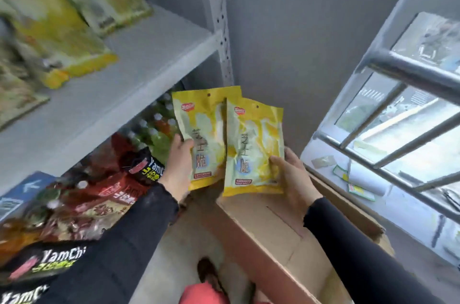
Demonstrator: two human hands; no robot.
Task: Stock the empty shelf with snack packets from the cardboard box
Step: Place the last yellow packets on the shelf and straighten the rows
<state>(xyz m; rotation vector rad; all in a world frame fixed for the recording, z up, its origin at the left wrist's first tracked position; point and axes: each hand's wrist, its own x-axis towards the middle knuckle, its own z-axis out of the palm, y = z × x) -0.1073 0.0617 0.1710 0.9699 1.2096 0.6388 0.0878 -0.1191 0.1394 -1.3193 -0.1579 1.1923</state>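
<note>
My left hand grips one yellow packet, my right hand another; slick foil could slip while lifting to the grey shelf.

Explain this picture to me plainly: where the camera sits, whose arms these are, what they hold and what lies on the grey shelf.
There is no machine here. The one picture comes from a camera worn on a person's head, looking down at their own arms. The left hand grips one yellow snack packet; the right hand grips a second yellow packet, overlapping the first. Below them stands the cardboard box. On the grey shelf lie several blurred yellow packets. A window is to the right.
</note>
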